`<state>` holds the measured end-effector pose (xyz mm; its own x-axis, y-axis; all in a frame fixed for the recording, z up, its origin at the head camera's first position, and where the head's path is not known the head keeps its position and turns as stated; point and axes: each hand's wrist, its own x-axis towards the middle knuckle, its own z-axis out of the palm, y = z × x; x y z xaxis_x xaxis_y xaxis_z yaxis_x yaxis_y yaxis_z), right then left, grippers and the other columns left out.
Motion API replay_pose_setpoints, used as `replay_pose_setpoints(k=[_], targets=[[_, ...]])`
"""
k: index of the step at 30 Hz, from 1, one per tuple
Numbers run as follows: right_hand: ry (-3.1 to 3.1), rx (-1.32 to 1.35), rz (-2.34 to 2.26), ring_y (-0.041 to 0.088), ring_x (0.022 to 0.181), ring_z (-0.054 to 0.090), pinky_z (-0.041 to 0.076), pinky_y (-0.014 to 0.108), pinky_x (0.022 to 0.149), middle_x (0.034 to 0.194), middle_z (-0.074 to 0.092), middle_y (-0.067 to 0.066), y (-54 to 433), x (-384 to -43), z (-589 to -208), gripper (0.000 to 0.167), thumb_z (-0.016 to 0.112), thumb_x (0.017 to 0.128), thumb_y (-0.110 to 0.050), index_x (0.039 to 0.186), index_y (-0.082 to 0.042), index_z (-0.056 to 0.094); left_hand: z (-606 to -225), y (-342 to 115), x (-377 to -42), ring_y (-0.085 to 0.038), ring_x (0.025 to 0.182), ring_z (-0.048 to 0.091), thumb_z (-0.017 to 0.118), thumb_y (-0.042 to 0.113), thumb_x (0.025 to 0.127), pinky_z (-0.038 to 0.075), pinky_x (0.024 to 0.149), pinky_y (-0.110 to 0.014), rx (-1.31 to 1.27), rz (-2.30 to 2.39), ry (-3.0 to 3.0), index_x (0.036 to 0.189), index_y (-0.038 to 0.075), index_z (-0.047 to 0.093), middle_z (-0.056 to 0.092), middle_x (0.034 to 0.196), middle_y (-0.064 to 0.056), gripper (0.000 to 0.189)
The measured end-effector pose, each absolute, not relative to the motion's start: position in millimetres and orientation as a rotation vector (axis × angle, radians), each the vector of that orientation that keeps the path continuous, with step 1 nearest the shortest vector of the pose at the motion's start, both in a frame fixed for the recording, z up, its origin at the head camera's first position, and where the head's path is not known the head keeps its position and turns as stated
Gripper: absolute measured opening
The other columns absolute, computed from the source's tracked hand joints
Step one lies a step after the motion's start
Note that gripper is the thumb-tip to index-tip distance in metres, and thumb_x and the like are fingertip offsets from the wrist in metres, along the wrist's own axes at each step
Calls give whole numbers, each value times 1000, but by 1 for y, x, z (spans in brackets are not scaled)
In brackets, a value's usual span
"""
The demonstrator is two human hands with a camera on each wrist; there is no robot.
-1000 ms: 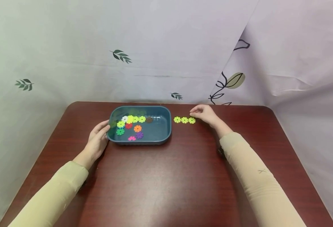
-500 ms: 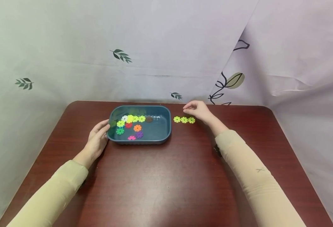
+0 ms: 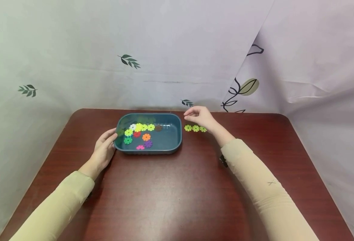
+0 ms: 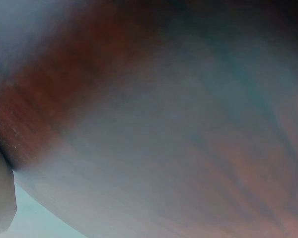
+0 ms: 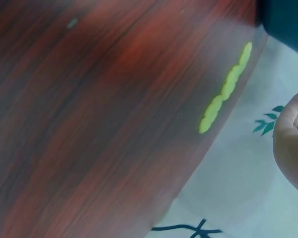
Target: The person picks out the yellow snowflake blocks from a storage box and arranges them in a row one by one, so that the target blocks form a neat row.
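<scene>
**Two hands at a tray of flower-shaped discs, with a row of three beside it**

From my remote station, I see a blue tray [image 3: 168, 138] on the far part of a reddish-brown table [image 3: 164, 194]. The left hand [image 3: 103, 149] touches the tray's left end, its visible fingers fairly straight along the outer wall; my left wrist view is mostly too blurred to add detail. The right hand [image 3: 201, 116] is near the tray's far right corner, fingers gently bent, thumb slightly apart from them, and I see nothing held between.

Just beside the tray's right end, three yellow discs [image 3: 196, 128] lie edge to edge in a straight row; the right hand partly covers the outermost. My right wrist view shows the same row near the table's edge.

Inside the tray I count a white disc [image 3: 132, 127], a brown disc [image 3: 158, 128], a red disc [image 3: 137, 134], an orange disc [image 3: 146, 137], a purple disc [image 3: 148, 144], a pink disc [image 3: 140, 147] and a green disc [image 3: 128, 141], with several further yellow ones [image 3: 144, 127]. Behind hangs a pale leaf-printed cloth [image 3: 170, 43].
</scene>
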<state>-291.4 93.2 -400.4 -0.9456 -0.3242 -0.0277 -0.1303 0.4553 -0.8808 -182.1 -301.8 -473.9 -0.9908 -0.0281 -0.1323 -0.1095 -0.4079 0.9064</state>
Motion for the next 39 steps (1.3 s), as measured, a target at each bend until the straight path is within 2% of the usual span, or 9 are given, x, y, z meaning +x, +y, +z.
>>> replay_pose_setpoints(k=[4, 8, 13, 17, 20, 25, 28, 39], targets=[[2499, -417, -1527, 11, 88, 67, 53, 22, 80, 111, 76, 18, 83, -290, -399, 23, 75, 98, -9, 117, 4, 75, -474, -302, -182, -5, 108, 65, 58, 12, 109, 54, 93, -17, -198, 2586, 1678, 122, 20, 69, 69, 122, 8, 18], [2476, -467, -1554, 7, 84, 67, 54, 22, 78, 107, 77, 16, 68, -288, -397, 18, 76, 97, -8, 113, 2, 77, -474, -302, -183, -6, 108, 65, 58, 12, 110, 54, 93, -17, -206, 2593, 1674, 122, 20, 69, 70, 121, 8, 18], [2449, -527, -1554, 14, 87, 70, 55, 23, 77, 104, 78, 15, 51, -284, -396, 17, 77, 97, -7, 112, 2, 77, -474, -302, -183, -5, 108, 65, 57, 11, 110, 54, 93, -17, -210, 2591, 1672, 123, 20, 68, 70, 121, 9, 19], [2423, -553, -1555, 25, 92, 71, 58, 32, 81, 103, 78, 14, 39, -281, -397, 18, 78, 97, -8, 112, 2, 77, -474, -302, -182, -6, 109, 66, 57, 11, 110, 54, 93, -17, -218, 2585, 1678, 124, 19, 68, 70, 122, 8, 19], [2408, -567, -1544, 25, 92, 71, 60, 36, 83, 104, 77, 14, 31, -281, -399, 19, 78, 97, -9, 113, 3, 77, -475, -302, -183, -6, 109, 66, 58, 12, 110, 54, 93, -17, -217, 2587, 1681, 124, 20, 68, 69, 123, 8, 19], [2411, -606, -1496, 17, 88, 69, 57, 26, 78, 106, 77, 15, 18, -281, -400, 21, 78, 98, -10, 115, 3, 77, -475, -303, -182, -6, 110, 65, 57, 11, 110, 54, 94, -18, -200, 2603, 1673, 122, 20, 69, 69, 123, 8, 20], [2418, -628, -1477, 17, 88, 69, 55, 22, 75, 106, 77, 16, 12, -281, -401, 21, 78, 98, -10, 114, 3, 77, -475, -304, -182, -6, 110, 65, 56, 10, 110, 53, 94, -18, -196, 2598, 1689, 123, 20, 69, 69, 124, 8, 21], [2441, -665, -1430, 24, 96, 71, 56, 24, 80, 108, 77, 16, -6, -286, -403, 15, 78, 98, -10, 110, 0, 78, -475, -305, -182, -6, 110, 64, 55, 11, 111, 53, 95, -17, -207, 2589, 1706, 126, 19, 67, 68, 125, 8, 20]])
